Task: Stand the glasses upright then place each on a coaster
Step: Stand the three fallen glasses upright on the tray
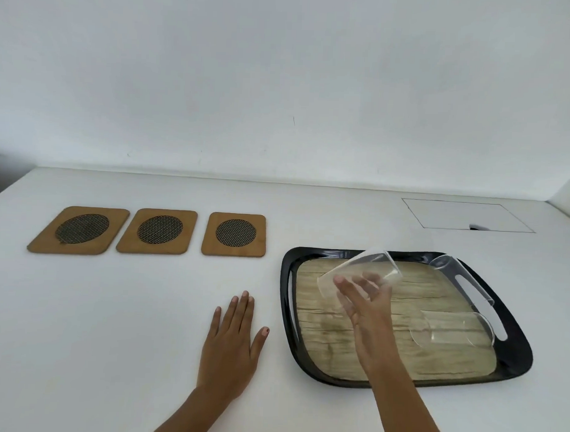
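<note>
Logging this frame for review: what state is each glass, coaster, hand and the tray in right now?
Held glass: tilted, gripped above the tray.
Far glass: on its side against the tray's right rim.
Near glass: on its side in the tray.
Left coaster: bare.
Middle coaster: bare.
Right coaster: bare.
Tray: flat on the table.
Left hand: flat on the table, holding nothing.
Right hand: closed on the held glass.

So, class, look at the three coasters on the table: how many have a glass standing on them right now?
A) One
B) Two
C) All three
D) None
D: all three coasters lie bare on the table; the right hand holds one glass tilted over the tray, where the other two glasses lie.
</note>
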`<state>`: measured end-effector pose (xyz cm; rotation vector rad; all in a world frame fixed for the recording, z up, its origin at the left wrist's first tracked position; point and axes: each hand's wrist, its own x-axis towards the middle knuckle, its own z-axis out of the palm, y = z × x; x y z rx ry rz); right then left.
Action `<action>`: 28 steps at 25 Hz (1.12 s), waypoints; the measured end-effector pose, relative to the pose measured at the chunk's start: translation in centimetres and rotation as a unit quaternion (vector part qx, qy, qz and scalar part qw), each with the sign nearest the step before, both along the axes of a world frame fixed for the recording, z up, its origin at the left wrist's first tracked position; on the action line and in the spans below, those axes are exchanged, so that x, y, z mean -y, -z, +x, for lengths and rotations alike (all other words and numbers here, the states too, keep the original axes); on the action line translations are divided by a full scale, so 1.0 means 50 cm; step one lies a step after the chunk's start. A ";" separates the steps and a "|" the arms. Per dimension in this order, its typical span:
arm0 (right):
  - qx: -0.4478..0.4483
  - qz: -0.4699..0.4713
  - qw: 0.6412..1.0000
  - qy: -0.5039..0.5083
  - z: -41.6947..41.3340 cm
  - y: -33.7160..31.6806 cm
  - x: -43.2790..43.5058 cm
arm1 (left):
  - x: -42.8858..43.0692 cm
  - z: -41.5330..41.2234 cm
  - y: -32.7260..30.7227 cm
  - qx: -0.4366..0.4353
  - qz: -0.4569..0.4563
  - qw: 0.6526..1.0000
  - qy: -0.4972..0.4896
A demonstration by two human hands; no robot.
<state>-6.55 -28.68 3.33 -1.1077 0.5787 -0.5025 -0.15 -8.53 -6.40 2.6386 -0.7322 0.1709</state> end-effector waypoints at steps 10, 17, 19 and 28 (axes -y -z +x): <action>-0.101 -0.355 0.929 0.014 0.061 0.106 -0.009 | 0.001 0.002 -0.001 -0.008 0.018 1.000 -0.005; -0.118 -0.388 0.914 -0.007 0.067 0.114 -0.008 | 0.002 0.004 -0.003 -0.014 0.020 1.000 -0.005; -0.115 -0.393 0.912 -0.002 0.068 0.117 -0.011 | 0.001 0.003 -0.004 -0.014 0.019 1.000 -0.006; -0.142 -0.425 0.893 -0.047 0.006 0.077 -0.005 | 0.001 0.002 -0.003 -0.010 0.015 1.000 0.004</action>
